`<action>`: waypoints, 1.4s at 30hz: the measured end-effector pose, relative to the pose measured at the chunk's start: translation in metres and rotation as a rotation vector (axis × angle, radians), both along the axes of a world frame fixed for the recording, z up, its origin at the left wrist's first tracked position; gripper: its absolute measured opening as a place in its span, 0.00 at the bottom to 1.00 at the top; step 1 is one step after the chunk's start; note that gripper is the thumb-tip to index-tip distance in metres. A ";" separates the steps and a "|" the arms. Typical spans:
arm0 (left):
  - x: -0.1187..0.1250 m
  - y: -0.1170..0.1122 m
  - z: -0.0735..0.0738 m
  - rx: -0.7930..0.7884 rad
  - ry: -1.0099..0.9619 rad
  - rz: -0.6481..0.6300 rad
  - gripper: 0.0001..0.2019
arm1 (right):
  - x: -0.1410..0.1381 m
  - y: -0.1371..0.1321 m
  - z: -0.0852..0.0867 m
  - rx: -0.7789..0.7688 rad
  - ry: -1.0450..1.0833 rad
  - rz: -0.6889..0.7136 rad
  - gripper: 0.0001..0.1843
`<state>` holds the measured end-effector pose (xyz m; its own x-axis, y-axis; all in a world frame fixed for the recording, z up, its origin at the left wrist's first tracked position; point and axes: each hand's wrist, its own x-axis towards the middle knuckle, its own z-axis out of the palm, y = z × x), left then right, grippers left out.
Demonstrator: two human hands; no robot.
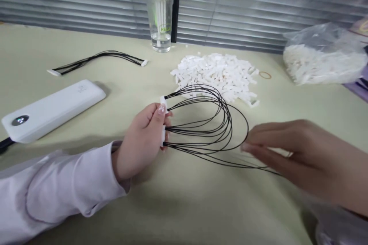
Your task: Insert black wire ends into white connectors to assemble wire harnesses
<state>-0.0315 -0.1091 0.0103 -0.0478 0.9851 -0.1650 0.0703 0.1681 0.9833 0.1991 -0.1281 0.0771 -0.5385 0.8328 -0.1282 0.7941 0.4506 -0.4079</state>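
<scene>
My left hand (143, 138) is closed on two white connectors (163, 104) at the ends of a bundle of thin black wires (212, 122). The wires loop out to the right and curve back toward my right hand (301, 157). That hand lies blurred over the wires' far end, its fingers stretched out to the left and close together. What it grips, if anything, is hidden. Just beyond the loop lies a pile of small white plastic connectors (218, 74) on the pale table (184, 206).
A finished black wire harness (97, 59) lies at the back left. A white power bank (51, 109) sits at the left. A clear tumbler (160, 15) stands by the blinds. A plastic bag of white parts (322, 59) and a rubber band (265, 75) lie at the right.
</scene>
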 end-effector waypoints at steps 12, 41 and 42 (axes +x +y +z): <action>0.002 -0.002 0.002 -0.021 -0.008 -0.017 0.14 | -0.041 -0.005 -0.035 0.053 0.135 0.047 0.09; 0.004 0.009 -0.005 -0.031 -0.175 0.116 0.12 | -0.060 -0.031 -0.035 -0.084 0.101 0.041 0.12; 0.004 0.008 -0.006 -0.020 -0.168 0.105 0.12 | -0.061 -0.028 -0.035 -0.129 0.170 0.004 0.14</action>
<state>-0.0275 -0.1010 0.0047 -0.1202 0.9726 -0.1990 -0.1130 0.1857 0.9761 0.1382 -0.1557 0.0425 -0.5649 0.8131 -0.1407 0.7070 0.3890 -0.5906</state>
